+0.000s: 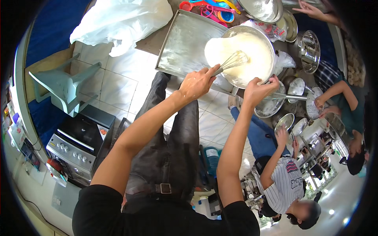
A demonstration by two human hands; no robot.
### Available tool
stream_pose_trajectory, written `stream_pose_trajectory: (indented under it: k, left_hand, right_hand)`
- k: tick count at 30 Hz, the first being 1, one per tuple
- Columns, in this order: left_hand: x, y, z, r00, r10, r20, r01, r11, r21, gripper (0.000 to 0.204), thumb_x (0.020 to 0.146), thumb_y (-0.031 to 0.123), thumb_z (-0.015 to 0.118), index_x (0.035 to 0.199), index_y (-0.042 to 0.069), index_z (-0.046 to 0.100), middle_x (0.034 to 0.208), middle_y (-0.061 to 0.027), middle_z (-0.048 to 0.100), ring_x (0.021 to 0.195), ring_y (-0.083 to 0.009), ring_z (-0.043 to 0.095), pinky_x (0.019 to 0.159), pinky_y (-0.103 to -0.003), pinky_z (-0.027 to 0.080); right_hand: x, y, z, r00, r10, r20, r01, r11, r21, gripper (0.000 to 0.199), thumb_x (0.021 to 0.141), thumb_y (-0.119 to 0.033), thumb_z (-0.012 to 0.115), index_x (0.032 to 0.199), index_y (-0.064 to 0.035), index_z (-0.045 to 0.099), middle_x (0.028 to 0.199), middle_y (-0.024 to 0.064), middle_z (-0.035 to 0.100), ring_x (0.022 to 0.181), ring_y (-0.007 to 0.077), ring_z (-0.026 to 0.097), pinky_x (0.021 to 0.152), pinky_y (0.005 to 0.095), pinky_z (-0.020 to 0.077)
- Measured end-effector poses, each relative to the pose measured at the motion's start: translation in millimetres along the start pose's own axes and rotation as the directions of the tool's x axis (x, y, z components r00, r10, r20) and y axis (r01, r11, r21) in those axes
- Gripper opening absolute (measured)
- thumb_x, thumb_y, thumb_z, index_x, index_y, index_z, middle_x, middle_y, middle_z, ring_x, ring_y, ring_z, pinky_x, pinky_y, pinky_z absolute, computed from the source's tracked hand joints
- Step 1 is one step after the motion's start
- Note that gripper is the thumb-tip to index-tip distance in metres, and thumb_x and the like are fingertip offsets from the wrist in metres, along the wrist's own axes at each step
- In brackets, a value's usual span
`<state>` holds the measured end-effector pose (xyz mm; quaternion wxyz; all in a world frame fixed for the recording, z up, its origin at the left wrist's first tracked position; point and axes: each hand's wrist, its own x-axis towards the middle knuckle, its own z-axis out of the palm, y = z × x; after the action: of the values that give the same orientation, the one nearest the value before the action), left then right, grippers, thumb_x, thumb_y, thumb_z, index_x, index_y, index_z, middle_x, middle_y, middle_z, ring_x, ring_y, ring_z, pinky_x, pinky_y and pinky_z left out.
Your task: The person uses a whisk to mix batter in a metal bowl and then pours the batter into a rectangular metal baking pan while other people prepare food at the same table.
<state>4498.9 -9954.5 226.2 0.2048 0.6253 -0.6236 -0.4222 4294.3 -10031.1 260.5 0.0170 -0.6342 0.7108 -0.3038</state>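
Observation:
My left hand (pixel 198 83) is closed round the handle of a wire whisk (pixel 236 59). The whisk's wires reach into a large metal bowl (pixel 271 49) of pale, creamy batter (pixel 256 55). Gripping the bowl's near right rim is my right hand (pixel 258 92). The bowl is tipped to the left over a rectangular metal baking tray (pixel 179 43), whose inside looks greased or floured. Past the bowl's left rim, a bright patch of the batter lies over the tray. White smears mark my left hand.
Beyond the tray lie colourful measuring cups (pixel 226 15) and a white plastic bag (pixel 122 23). Several metal bowls (pixel 310 51) crowd the right, where other people (pixel 285 177) work. A pale green chair (pixel 63 88) and a stove (pixel 76 141) stand left on the tiled floor (pixel 120 84).

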Motion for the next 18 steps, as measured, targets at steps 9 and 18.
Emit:
stream_pose_trajectory:
  k: [9,18]
  left_hand:
    - [-6,-5,10,0.998,0.048,0.05,-0.05,0.998,0.028,0.055,0.102,0.022,0.062,0.154,0.02,0.045,0.103,-0.0178,0.071,0.078,-0.0425,0.07,0.067,-0.052,0.057]
    - [-22,-20,-38,0.999,-0.017,-0.047,0.013,0.997,-0.075,0.056,0.098,0.015,0.066,0.152,0.02,0.05,0.106,-0.0188,0.068,0.083,-0.0454,0.068,0.072,-0.054,0.056]
  right_hand:
    - [41,12,7,0.998,0.064,0.004,-0.064,0.997,0.047,0.035,0.096,-0.009,0.07,0.075,0.0014,0.044,0.097,0.0167,0.061,0.085,0.0336,0.056,0.083,0.0478,0.0451]
    - [17,-7,6,0.995,0.003,-0.103,0.028,0.956,0.293,0.041,0.103,-0.005,0.06,0.072,-0.0012,0.033,0.128,0.0272,0.07,0.099,0.0346,0.07,0.081,0.0397,0.0528]
